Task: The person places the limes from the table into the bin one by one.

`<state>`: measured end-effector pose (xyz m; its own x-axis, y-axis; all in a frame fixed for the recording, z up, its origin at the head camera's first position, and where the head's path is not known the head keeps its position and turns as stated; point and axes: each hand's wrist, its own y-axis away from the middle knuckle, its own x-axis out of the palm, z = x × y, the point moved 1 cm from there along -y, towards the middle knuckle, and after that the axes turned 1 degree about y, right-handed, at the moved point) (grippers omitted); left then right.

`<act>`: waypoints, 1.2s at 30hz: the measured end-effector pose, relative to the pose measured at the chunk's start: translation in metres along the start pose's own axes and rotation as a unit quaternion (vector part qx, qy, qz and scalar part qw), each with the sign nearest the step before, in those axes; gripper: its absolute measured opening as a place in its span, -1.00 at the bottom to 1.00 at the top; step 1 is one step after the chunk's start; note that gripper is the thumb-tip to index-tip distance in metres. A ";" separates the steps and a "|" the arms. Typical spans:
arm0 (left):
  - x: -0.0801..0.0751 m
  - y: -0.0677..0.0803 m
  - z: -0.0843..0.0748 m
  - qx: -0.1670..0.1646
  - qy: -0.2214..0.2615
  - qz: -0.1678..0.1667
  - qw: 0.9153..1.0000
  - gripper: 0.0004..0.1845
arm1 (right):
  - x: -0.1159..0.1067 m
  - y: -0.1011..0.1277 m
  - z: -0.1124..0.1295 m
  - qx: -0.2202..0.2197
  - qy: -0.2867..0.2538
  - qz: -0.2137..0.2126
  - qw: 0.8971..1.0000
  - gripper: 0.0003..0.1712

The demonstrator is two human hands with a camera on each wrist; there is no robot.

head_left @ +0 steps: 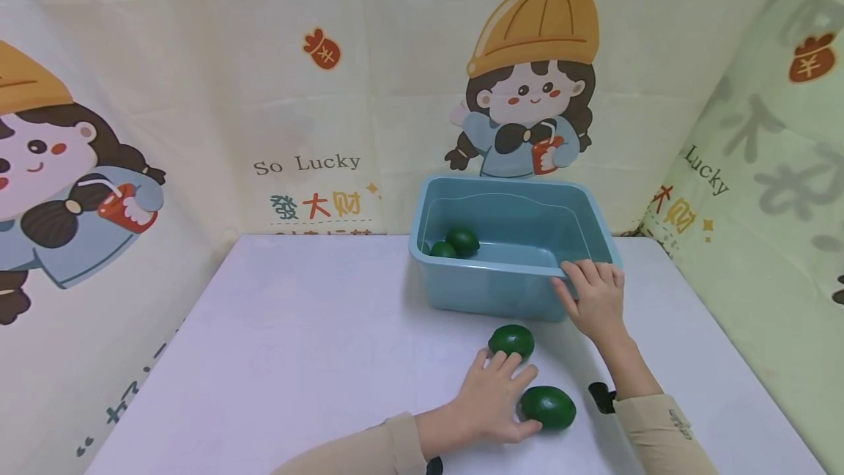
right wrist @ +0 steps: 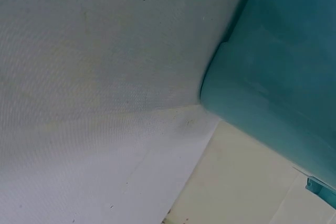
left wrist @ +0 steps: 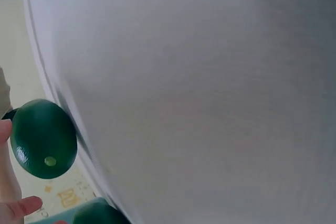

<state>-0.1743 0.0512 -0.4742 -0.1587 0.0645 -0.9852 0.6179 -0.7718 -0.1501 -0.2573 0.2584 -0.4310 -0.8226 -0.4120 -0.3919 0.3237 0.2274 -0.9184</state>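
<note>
Bin (head_left: 461,288) hides fruit (head_left: 455,242) (partly).

Your left half of the table (head_left: 283,343) lies open from the near edge to the far edge; nothing stands there; toward the far right corner the blue tub (head_left: 514,270) blocks the way, its mouth open from above, two green fruits (head_left: 455,242) in its far left corner; near the near edge, two more fruits (head_left: 511,341) (head_left: 548,407) lie just apart, between your hands; cloth walls close the far and side edges.
</note>
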 end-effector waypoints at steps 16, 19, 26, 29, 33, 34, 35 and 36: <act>0.004 -0.008 -0.008 0.018 -0.003 0.060 0.998 -0.23 | -0.001 0.000 -0.001 -0.001 0.002 0.001 1.000 -0.47; 0.005 -0.009 -0.010 0.022 -0.007 0.062 0.998 -0.25 | 0.000 0.000 -0.001 0.000 0.000 0.001 1.000 -0.47; 0.008 -0.009 -0.012 0.028 -0.006 0.063 0.998 -0.29 | 0.000 0.001 -0.001 0.000 0.001 -0.001 1.000 -0.47; 0.009 -0.009 -0.012 0.024 -0.010 0.065 0.998 -0.30 | 0.000 0.001 -0.001 -0.001 0.001 -0.006 1.000 -0.47; 0.011 -0.010 -0.013 0.024 -0.012 0.067 0.997 -0.31 | 0.001 0.002 -0.002 -0.002 0.002 -0.006 1.000 -0.47; 0.012 -0.010 -0.013 0.024 -0.012 0.066 0.997 -0.31 | 0.001 0.002 -0.002 -0.002 0.003 -0.005 1.000 -0.47; 0.013 -0.011 -0.013 0.025 -0.014 0.066 0.997 -0.32 | 0.001 0.002 -0.002 -0.002 0.003 -0.005 1.000 -0.47; 0.013 -0.011 -0.013 0.025 -0.016 0.065 0.997 -0.32 | 0.001 0.002 -0.002 -0.001 0.004 -0.005 1.000 -0.47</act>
<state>-0.1729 0.0689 -0.4869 -0.1052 -0.0585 -0.9927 0.5966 -0.8024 -0.0160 -0.2582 0.2600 -0.4329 -0.8290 -0.4081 -0.3824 0.3144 0.2254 -0.9221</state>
